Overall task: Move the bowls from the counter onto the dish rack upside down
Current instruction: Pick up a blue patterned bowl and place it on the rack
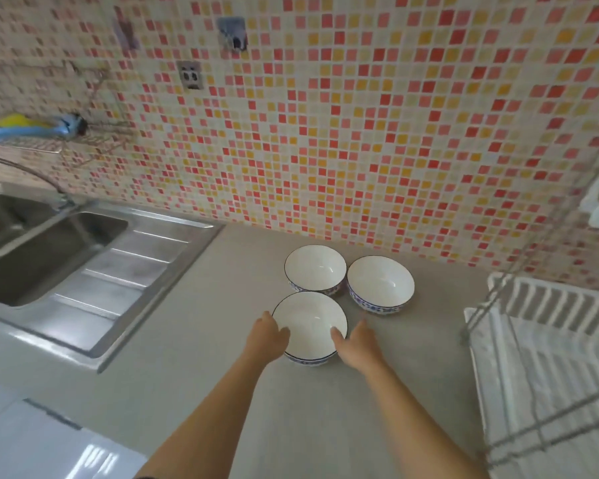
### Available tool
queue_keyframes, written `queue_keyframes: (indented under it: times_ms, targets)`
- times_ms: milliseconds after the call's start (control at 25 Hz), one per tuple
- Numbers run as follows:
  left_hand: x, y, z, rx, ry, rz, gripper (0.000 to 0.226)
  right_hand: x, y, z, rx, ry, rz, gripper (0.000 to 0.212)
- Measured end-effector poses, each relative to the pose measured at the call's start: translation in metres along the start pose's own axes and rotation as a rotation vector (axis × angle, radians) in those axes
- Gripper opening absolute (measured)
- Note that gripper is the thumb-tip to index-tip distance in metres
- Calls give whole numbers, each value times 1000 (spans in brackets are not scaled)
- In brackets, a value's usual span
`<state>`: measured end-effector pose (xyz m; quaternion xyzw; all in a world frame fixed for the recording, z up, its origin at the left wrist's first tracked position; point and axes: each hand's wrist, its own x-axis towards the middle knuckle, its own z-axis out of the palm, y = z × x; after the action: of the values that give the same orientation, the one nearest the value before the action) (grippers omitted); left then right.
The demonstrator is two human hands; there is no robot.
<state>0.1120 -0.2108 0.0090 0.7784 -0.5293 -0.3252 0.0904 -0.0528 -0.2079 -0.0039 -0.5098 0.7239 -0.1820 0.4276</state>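
Three white bowls with blue patterned outsides stand upright on the grey counter [222,340]. The nearest bowl [308,323] is held on both sides: my left hand [267,337] grips its left rim with the thumb inside, and my right hand [355,342] grips its right rim the same way. Behind it stand a second bowl [314,267] and, to its right, a third bowl [380,283]. The white dish rack [547,347] with a metal frame stands at the right edge of the counter.
A steel sink [49,250] with a ribbed drainboard lies at the left, with a curved tap above it. The mosaic tile wall [360,133] rises right behind the bowls. White cloths hang at the far right above the rack.
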Motion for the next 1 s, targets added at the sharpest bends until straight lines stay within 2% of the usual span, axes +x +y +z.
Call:
queue_keyframes:
  times_ms: [80,200,360,480,600,760,880,1000]
  targets:
    - [14,-9,13,20,-30,25,47,10,13,16,-3,-15,68,71]
    - [27,-17,22,-3,-25,17,54,19,22,29,69,-6,90,38]
    - [27,-18,21,-114,40,17,53,14,23,29,189,-12,71,34]
    - [10,-3,6,-273,148,57,42,1,16,19,262,74,31,27]
    - [-17,31,-23,-440,304,177,32,-19,-11,-17,279,203,-144,31]
    - [-71,87,-68,-878,232,469,37,-69,-56,-89,337,374,-468,36]
    - [-133,130,-91,-1126,214,615,37,-128,-72,-135,507,356,-632,50]
    - [-200,171,-105,-1295,287,760,22,-189,-75,-180,578,393,-778,67]
